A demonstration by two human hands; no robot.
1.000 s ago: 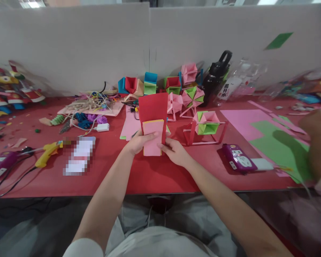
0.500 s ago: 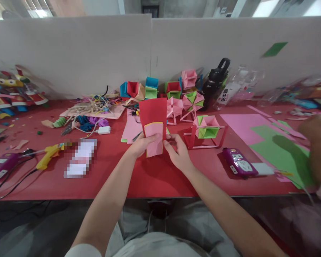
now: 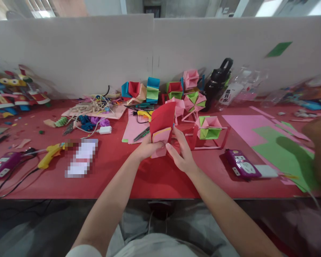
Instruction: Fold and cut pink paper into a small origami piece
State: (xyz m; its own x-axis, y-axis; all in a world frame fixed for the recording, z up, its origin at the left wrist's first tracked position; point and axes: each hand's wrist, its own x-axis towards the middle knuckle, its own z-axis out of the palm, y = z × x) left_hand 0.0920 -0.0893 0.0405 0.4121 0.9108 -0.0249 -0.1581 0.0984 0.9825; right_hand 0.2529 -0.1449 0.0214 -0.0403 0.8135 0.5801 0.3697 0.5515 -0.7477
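Note:
My left hand (image 3: 147, 147) grips the lower left side of a stack of coloured paper, its thumb lying across the front. Tall red paper (image 3: 163, 117) forms the back of the stack, and shorter pink paper (image 3: 161, 137) with a yellow edge lies in front of it. My right hand (image 3: 181, 151) pinches the stack's right side, thumb in front and fingers behind. The paper is held tilted above the table. Just behind my left hand lie a utility knife (image 3: 141, 134) and pink sheets (image 3: 131, 125).
A folded paper wheel on a red stand (image 3: 209, 128) is right of my hands, with more paper models (image 3: 194, 101) behind. Purple power strips (image 3: 242, 165), a yellow glue gun (image 3: 49, 156) and a phone (image 3: 82, 159) lie around. Another person's arm (image 3: 319, 150) is at far right.
The paper stack has tilted and turned slightly to the right, its red sheet now bowed. My right hand has shifted up its side, with the thumb now on the front.

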